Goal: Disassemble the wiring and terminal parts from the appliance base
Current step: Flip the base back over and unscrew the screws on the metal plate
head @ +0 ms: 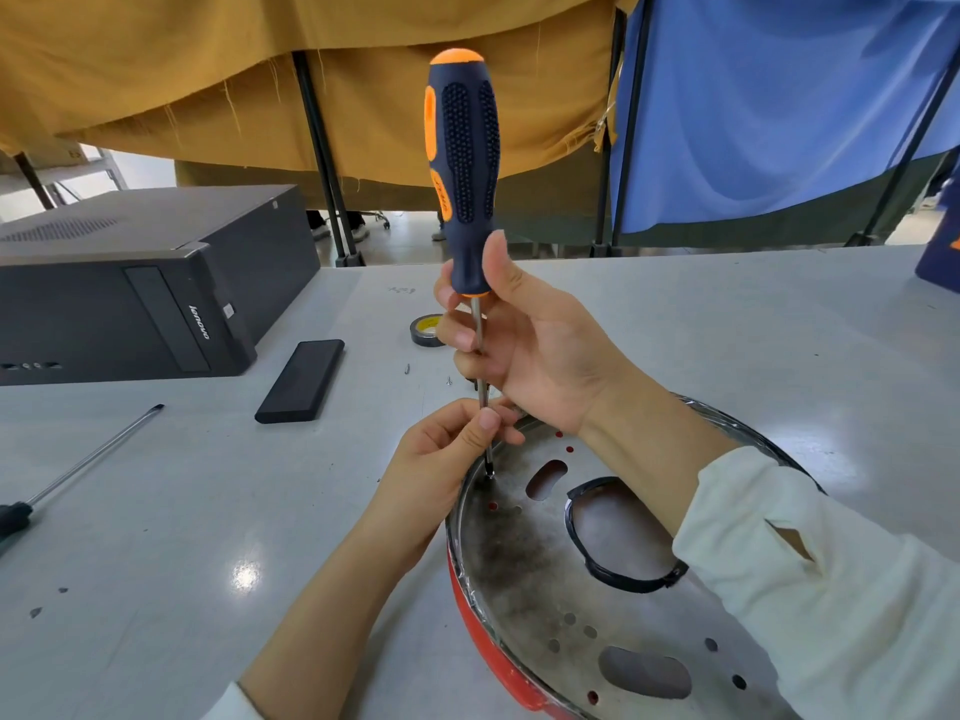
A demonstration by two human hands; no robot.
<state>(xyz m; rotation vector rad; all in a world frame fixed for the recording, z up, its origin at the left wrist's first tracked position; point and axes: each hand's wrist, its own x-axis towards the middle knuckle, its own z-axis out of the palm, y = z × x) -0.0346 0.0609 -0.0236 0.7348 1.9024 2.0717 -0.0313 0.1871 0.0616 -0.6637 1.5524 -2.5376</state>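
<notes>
The appliance base (545, 579), a round metal plate with holes and a red outer shell, lies at the lower right of the grey table. A screwdriver (464, 163) with a dark blue and orange handle stands upright, its tip on a screw near the plate's left rim. My right hand (524, 340) grips the bottom of the handle and the upper shaft. My left hand (447, 454) pinches the lower shaft just above the tip. No wiring or terminal parts show.
A black computer case (135, 283) lies at the left. A flat black bar (301, 381), a roll of tape (427, 330), loose screws (408, 368) and a second screwdriver (78, 470) lie on the table (779, 330). Yellow and blue cloth hangs behind.
</notes>
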